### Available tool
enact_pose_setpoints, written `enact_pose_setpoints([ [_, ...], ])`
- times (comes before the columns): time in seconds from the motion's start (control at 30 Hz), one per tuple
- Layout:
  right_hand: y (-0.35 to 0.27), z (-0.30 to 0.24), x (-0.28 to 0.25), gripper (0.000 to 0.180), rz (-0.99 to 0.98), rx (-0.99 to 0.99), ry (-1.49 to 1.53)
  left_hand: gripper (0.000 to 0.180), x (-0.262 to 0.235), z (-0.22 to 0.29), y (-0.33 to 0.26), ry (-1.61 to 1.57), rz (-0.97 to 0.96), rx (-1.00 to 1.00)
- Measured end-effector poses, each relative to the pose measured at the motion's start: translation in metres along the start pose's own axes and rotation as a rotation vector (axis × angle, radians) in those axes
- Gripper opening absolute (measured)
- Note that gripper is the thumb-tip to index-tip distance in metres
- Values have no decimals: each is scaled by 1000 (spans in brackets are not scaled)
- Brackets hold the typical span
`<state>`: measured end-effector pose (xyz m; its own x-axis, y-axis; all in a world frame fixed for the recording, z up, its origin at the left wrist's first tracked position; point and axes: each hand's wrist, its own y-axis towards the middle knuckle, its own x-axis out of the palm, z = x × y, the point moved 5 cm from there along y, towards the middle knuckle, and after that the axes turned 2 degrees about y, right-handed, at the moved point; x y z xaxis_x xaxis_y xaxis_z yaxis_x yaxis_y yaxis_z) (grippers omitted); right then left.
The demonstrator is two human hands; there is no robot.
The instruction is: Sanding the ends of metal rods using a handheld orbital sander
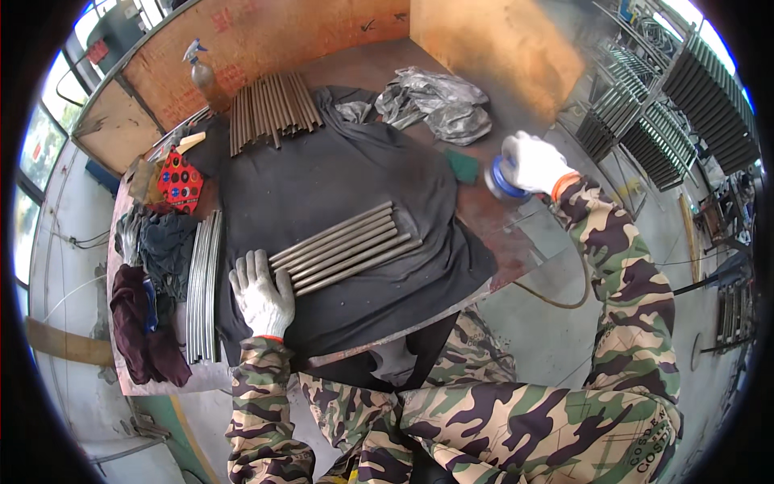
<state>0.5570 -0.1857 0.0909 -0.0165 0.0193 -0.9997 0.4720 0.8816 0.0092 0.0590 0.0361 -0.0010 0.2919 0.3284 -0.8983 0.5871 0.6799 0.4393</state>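
My left hand point(263, 297), in a white knit glove, lies flat on a dark cloth point(278, 189) with its fingers stretched out. Its thumb side touches or nearly touches the left ends of several dull metal rods point(347, 246), laid side by side at a slant. Out at the table's right edge, my gloved right hand point(532, 163) is closed at the top of a round blue tub point(505, 184). Its curled fingers hide whatever they hold. Beside the tub lies a green pad point(462, 165).
Brown rods point(272, 111) lie in a row at the back, near a spray bottle point(203, 74). Crumpled plastic point(439, 105) sits behind the cloth. Shiny rods point(205, 286) and a maroon cloth point(145, 327) lie on the left. Racks of rods point(645, 129) stand at right.
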Motion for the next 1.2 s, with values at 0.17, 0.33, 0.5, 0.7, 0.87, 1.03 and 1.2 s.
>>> enact_pose_setpoints([
  [0.17, 15, 6, 32, 30, -100, 36, -2, 53, 0, -2, -3, -22, -1, 19],
  [0.33, 56, -10, 34, 41, -11, 51, -88, 55, 3, -5, -4, 46, 48, 23],
  [0.5, 30, -116, 19, 49, 455, -353, 59, 78, -12, 2, 3, -97, -152, 1],
  [0.7, -5, -266, 59, 84, 45, -802, 373, 103, -19, -17, -3, -130, -396, 109],
  [0.87, 9, -271, 66, 90, -176, -629, 232, 101, -22, 0, 31, -211, -458, 51],
  [1.03, 17, -284, 48, 60, -246, -673, 336, 103, -26, -7, 43, -121, -532, 81],
  [1.2, 16, -305, 67, 54, -291, -698, 413, 82, -15, -35, 19, -151, -458, 93],
])
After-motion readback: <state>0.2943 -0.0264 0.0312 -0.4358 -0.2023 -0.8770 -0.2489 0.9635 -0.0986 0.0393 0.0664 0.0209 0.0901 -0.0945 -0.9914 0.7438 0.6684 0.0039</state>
